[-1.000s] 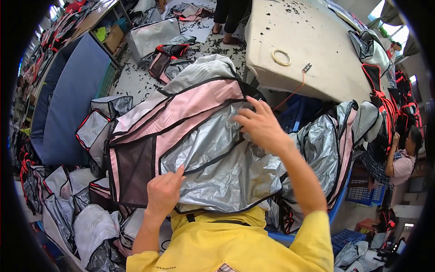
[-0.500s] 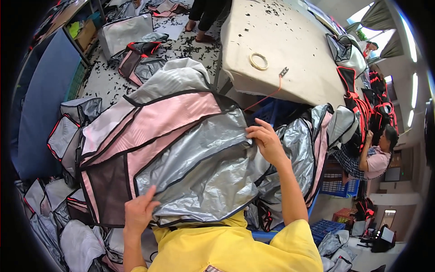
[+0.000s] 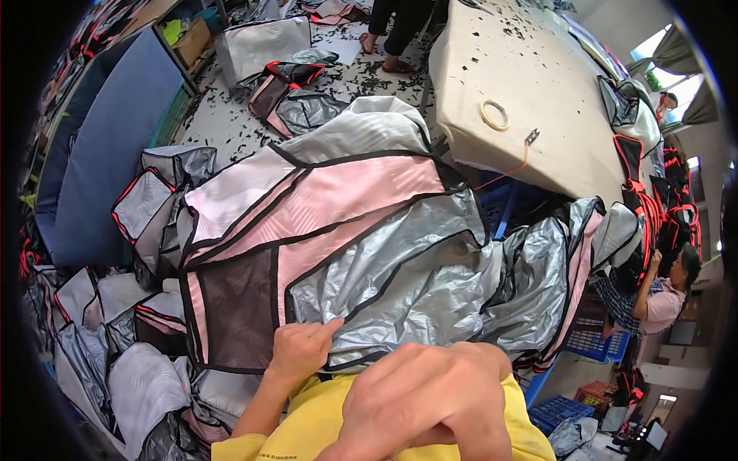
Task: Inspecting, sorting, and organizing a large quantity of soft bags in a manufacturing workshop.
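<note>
A large cover of silver and pink fabric (image 3: pixel 346 223) with black trim and a dark mesh panel (image 3: pixel 234 307) lies spread over a heap in front of me. My left hand (image 3: pixel 300 349) pinches its near silver edge, index finger stretched along the trim. Close to the camera over my yellow shirt is my right hand (image 3: pixel 423 399), its back turned up and its fingers curled. What is under it is hidden. More silver and pink fabric (image 3: pixel 546 284) hangs to the right.
A beige table (image 3: pixel 538 92) with a tape ring (image 3: pixel 494 115) stands at the back right. A seated person (image 3: pixel 661 296) works at the right. Blue panel (image 3: pixel 108 154) and stacked fabric pieces (image 3: pixel 115 323) fill the left. Blue crates (image 3: pixel 592 338) sit low right. Someone's legs (image 3: pixel 392 31) stand at the top.
My right hand left the far silver fabric and pulled back close to my chest. My left hand shifted right along the near edge. The view moved lower and nearer.
</note>
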### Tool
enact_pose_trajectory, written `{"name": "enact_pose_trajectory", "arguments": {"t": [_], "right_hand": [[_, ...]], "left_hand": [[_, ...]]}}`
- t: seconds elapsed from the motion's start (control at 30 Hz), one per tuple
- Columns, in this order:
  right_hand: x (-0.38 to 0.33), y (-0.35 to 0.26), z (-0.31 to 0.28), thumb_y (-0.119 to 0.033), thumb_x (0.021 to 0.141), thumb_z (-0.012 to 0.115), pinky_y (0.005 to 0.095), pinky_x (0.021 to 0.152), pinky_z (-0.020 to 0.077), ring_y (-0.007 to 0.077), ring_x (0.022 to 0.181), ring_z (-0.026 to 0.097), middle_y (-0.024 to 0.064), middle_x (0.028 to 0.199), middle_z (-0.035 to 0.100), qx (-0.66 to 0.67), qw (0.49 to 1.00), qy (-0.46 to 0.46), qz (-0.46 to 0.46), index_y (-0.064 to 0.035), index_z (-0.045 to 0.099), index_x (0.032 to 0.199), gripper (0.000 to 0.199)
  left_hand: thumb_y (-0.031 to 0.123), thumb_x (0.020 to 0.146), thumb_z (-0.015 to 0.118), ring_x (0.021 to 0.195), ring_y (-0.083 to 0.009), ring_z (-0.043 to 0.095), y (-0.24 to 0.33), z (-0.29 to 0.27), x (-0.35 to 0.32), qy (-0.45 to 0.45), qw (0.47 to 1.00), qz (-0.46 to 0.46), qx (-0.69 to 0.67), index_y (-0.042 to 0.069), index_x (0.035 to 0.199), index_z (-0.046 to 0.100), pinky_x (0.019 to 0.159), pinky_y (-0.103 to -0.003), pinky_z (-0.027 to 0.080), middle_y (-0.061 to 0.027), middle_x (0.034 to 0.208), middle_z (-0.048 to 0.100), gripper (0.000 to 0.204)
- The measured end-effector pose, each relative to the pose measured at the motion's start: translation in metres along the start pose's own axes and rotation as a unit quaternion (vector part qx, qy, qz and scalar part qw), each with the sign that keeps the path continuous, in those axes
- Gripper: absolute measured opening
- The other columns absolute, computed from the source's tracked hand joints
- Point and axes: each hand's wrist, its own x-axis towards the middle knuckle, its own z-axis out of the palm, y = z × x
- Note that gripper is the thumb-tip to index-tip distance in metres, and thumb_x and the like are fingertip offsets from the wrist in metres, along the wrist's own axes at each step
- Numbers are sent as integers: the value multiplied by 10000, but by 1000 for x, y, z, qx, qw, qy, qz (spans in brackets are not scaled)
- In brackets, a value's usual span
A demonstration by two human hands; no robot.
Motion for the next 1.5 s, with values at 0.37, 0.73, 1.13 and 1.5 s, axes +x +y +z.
{"name": "enact_pose_trajectory", "arguments": {"t": [0.37,0.73,1.13,1.5], "right_hand": [[16,-12,-6,-423,941,759,374,613,572,256,612,689,320,981,714,-60,986,-89,127,-260,801,1122,247],[4,21,-162,-64,855,744,407,800,538,353,966,675,122,1126,707,-718,622,-242,198,-57,716,1143,290],[-15,60,-248,-113,832,745,451,780,444,339,881,568,108,914,598,-776,518,-309,185,-72,661,924,132],[79,49,-309,-392,1042,561,470,972,477,430,1110,614,239,1141,673,-857,496,-9,139,8,647,1183,432]], "left_hand": [[19,795,697,537,-236,599,-8,10,-7,33,999,-20,-5,145,1119,749,516,-382,480,-36,634,579,351],[119,833,696,583,-199,633,-15,15,-19,54,998,8,-27,169,1118,743,552,-362,498,7,658,598,293],[122,804,678,585,-247,663,-15,13,-28,74,996,-21,-42,142,1126,761,548,-391,531,-22,697,644,333],[134,835,672,547,-202,637,-15,9,-30,63,998,-7,-5,166,1141,750,533,-360,507,13,660,613,317]]}}
